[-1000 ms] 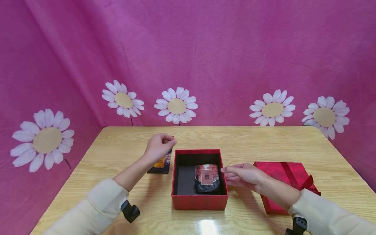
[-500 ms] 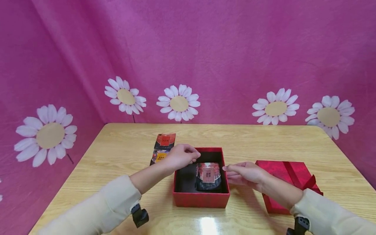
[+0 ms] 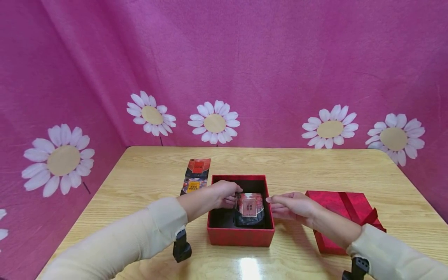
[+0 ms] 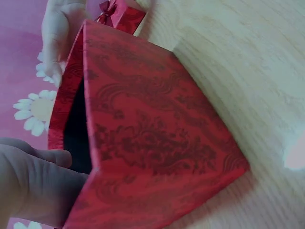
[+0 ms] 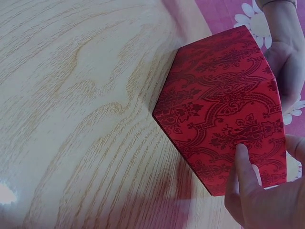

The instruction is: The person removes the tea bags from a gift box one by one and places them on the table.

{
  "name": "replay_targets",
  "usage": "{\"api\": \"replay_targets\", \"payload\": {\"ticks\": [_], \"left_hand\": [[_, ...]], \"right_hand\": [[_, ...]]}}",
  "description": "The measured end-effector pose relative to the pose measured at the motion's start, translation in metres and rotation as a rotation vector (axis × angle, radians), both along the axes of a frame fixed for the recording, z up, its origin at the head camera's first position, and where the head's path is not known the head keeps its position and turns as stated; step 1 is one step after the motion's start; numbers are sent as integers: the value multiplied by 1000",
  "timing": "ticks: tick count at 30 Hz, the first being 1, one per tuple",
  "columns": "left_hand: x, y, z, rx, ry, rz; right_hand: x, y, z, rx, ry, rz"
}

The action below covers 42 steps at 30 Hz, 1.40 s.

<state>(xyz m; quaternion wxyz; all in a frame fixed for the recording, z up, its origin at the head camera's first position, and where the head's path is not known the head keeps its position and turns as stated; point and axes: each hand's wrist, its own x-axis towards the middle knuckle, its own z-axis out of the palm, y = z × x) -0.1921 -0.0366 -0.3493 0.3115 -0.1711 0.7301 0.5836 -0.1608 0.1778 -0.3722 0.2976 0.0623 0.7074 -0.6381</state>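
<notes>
— Pouch (image 3: 249, 210) lies in the box (image 3: 241, 238), against the right side. Risks?
— Left hand (image 3: 224, 195) is inside, fingers bent at the pouch; whether they grip, I can't tell. A weak pinch could slip.
— Right hand (image 3: 293, 207)?
— Fingers nearly straight against the outer wall, thumb at the rim. Too light a press might let the box skid.
— Room?
— 2 packs (image 3: 197, 174) crowd the left, the lid (image 3: 332, 202) the right; desk (image 3: 297, 167) opens behind.
</notes>
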Motion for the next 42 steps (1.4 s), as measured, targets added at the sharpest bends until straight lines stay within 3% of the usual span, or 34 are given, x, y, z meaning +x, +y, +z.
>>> {"api": "replay_targets", "payload": {"ticks": [2, 9, 22, 29, 37, 42], "left_hand": [[-1, 2, -4, 24, -26, 5], [1, 4, -11, -17, -13, -41], [2, 4, -11, -70, -6, -35], [0, 3, -11, -46, -19, -34], [-2, 1, -4, -55, 13, -18], [-4, 7, -2, -34, 22, -41]], "right_hand": [[0, 0, 0, 1, -1, -2], [1, -1, -1, -29, 7, -6], [-1, -1, -1, -1, -14, -17], [-2, -2, 2, 10, -34, -20], [-2, -1, 2, -9, -29, -13], [-1, 0, 2, -1, -36, -15]]}}
